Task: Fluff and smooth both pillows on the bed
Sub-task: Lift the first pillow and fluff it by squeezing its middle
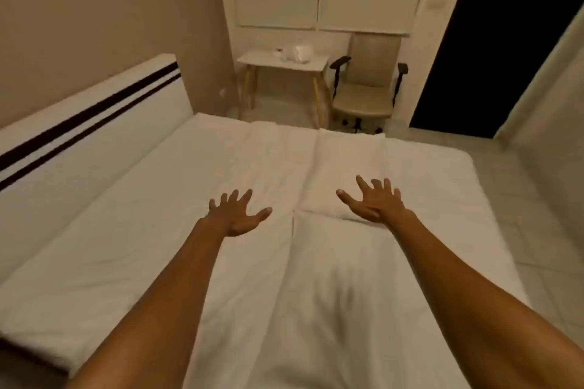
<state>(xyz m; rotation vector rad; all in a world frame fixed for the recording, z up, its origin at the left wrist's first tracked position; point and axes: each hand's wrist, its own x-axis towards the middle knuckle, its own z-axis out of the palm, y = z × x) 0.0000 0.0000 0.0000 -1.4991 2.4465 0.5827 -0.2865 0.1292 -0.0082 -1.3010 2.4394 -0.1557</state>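
Two white pillows lie end to end on the right half of the white bed (126, 230). The near pillow (347, 294) runs from the middle of the bed towards me, between my forearms. Beyond it, the far pillow (350, 164) reaches the bed's far edge. My left hand (238, 213) is stretched out with fingers spread over the sheet, just left of the pillows, and holds nothing. Also spread and empty, my right hand (374, 202) hovers over the seam where the two pillows meet. I cannot tell whether either hand touches the fabric.
A white headboard (79, 123) with two black stripes runs along the left side. Past the bed stand a small white table (284, 61) with small items and a beige armchair (366, 88). A dark doorway (489, 41) and tiled floor (521, 199) are at right.
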